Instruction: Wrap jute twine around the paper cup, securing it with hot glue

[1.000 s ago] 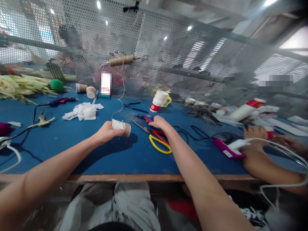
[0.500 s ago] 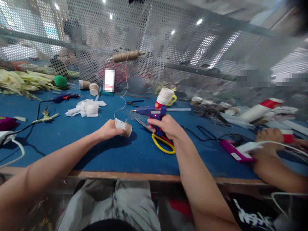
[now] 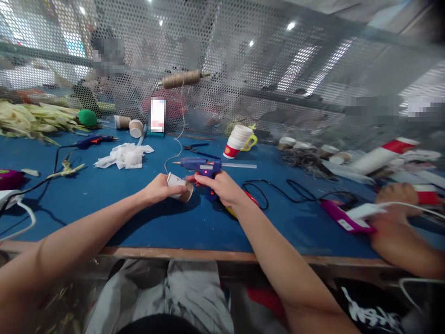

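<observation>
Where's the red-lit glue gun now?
In the head view, the glue gun is just left of centre, in the right hand, close to the cup in the left hand, with stacked cups farther back.

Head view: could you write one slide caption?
Left hand holds a white paper cup partly wrapped in brown twine; right hand holds a blue plastic glue gun.

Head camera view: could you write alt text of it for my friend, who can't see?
A person's right hand holds a blue glue gun close to a white-and-brown paper cup in the left hand, over a blue table. Twine hangs from a spool toward the cup, and a stack of cups sits beyond the hands.
</observation>
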### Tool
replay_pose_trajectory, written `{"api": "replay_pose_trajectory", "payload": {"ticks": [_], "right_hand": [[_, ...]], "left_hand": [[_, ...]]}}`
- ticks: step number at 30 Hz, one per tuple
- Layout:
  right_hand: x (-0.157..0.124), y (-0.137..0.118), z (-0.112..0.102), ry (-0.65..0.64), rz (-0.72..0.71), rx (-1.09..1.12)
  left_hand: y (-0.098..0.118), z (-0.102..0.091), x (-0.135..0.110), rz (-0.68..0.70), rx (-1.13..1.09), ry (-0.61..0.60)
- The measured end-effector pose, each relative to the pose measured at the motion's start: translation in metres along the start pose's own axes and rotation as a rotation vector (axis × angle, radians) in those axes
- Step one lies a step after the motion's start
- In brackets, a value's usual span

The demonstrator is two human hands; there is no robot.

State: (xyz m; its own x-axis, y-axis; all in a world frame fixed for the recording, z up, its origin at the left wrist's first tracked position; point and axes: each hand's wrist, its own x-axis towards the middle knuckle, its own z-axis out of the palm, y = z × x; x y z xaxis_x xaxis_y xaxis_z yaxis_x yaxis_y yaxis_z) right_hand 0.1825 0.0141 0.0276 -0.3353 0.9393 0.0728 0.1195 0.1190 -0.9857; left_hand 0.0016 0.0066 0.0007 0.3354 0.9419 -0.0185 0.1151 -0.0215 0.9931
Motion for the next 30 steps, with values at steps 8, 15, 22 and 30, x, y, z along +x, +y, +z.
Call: {"api": "replay_pose_trajectory", "payload": {"ticks": [8, 15, 22, 30], "right_hand": [[0.004, -0.016, 0.022, -0.084, -0.032, 0.128], [-0.003, -0.022, 0.001, 0.117, -0.090, -0.060], [-0.029, -0.026, -0.014, 0.115, 0.030, -0.374], [-0.030, -0.020, -0.006, -0.006, 0.057, -0.545]], "left_hand": [[0.004, 0.006, -0.004, 0.003, -0.059, 0.014], [0.003, 0.004, -0.001, -0.038, -0.048, 0.111], [-0.009, -0.009, 0.011, -0.001, 0.122, 0.236], [-0.009, -0.013, 0.016, -0.008, 0.207, 0.232]]}}
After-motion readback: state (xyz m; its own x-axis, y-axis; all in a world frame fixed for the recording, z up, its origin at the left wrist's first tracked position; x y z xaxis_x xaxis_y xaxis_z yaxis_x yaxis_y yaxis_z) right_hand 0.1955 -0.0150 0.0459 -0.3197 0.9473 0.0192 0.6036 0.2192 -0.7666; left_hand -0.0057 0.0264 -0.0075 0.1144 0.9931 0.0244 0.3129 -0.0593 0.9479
